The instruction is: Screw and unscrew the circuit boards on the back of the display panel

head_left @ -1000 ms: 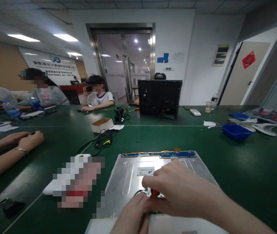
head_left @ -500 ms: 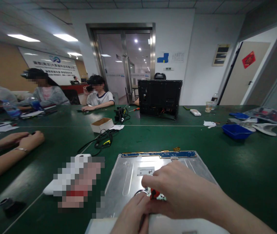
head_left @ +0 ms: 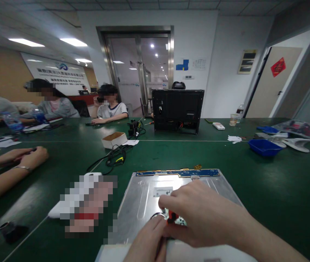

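Note:
Before me lies a silvery metal display panel (head_left: pixel 133 209) with a narrow blue circuit board (head_left: pixel 198 173) along its far edge. My right hand (head_left: pixel 204 211) is closed around the red-and-black handle of a screwdriver (head_left: pixel 172 217), held over the panel's near part; its tip is hidden. Right beside it, my left hand (head_left: pixel 148 238) is closed low at the panel's near edge, touching the right fingers. Whatever the left fingers grip is hidden. A bit of green circuit board (head_left: pixel 181 221) shows under the right palm. A white strip (head_left: pixel 111 253) runs along the bottom, beneath both wrists.
On the green table stand a black monitor casing (head_left: pixel 178 109), an open small box (head_left: pixel 114 139), black cables (head_left: pixel 113 158) and a blue tray (head_left: pixel 265 147). A white object (head_left: pixel 67 198), partly pixelated, lies left of the panel. Another person's hands (head_left: pixel 33 156) rest farther left.
The red-and-black handle has turned slightly within my right fingers; both hands stay in place. The black monitor casing across the table has shifted a little left.

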Action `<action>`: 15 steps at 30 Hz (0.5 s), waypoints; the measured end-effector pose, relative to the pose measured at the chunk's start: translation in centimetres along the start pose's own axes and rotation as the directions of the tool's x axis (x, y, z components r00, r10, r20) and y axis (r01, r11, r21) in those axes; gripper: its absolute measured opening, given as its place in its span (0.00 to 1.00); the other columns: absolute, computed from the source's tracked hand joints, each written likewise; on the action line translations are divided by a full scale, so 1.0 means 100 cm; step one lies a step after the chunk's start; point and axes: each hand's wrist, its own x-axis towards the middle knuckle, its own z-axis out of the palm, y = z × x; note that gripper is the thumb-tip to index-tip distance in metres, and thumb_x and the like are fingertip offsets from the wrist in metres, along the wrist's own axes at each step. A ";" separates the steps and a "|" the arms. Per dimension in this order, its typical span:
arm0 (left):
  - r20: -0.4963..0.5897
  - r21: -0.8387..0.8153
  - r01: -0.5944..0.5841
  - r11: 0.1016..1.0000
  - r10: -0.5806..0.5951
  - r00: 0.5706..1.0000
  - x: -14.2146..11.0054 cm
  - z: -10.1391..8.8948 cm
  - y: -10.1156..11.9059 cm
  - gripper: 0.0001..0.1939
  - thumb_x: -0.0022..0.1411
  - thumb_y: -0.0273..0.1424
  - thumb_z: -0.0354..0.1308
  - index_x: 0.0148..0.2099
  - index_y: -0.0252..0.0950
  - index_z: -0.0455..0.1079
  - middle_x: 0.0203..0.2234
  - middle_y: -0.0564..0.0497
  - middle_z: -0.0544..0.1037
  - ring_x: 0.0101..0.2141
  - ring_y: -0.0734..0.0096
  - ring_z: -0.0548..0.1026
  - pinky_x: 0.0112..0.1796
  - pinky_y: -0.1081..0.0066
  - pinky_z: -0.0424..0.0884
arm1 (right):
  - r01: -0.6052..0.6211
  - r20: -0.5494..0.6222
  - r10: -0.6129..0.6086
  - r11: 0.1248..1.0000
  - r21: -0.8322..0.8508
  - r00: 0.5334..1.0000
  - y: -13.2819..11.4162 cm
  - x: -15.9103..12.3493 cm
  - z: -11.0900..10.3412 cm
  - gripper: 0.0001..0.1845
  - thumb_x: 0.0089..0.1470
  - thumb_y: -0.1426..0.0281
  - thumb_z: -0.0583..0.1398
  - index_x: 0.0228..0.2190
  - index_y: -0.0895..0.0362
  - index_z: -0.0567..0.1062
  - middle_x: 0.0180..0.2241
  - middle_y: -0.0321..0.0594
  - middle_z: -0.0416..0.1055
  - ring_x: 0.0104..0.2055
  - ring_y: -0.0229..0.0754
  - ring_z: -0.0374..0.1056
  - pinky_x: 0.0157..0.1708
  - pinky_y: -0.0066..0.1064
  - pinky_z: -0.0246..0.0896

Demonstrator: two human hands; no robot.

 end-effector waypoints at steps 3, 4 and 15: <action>0.015 0.008 0.009 1.000 -0.010 1.000 0.001 -0.002 0.002 0.19 0.56 0.20 0.49 0.47 0.39 0.72 0.40 0.45 0.76 0.42 0.60 0.74 0.45 0.66 0.72 | -0.019 0.010 0.019 1.000 -0.013 1.000 0.002 0.002 0.002 0.13 0.58 0.57 0.57 0.32 0.54 0.71 0.26 0.33 0.75 0.25 0.37 0.66 0.22 0.30 0.37; 0.018 0.006 0.017 1.000 -0.017 1.000 0.001 -0.002 0.003 0.19 0.56 0.20 0.48 0.47 0.39 0.72 0.40 0.45 0.76 0.42 0.60 0.74 0.45 0.66 0.72 | -0.022 0.007 0.022 0.999 -0.026 1.000 0.002 0.003 0.002 0.12 0.59 0.59 0.57 0.32 0.54 0.71 0.25 0.34 0.75 0.25 0.37 0.66 0.22 0.30 0.37; 0.009 -0.014 0.052 0.999 -0.052 0.999 0.000 -0.001 0.006 0.18 0.55 0.20 0.50 0.47 0.38 0.70 0.42 0.44 0.76 0.42 0.60 0.74 0.45 0.65 0.72 | -0.012 0.010 0.012 1.000 -0.006 1.000 0.003 0.003 -0.001 0.12 0.57 0.58 0.58 0.36 0.54 0.70 0.29 0.35 0.75 0.27 0.38 0.68 0.22 0.30 0.40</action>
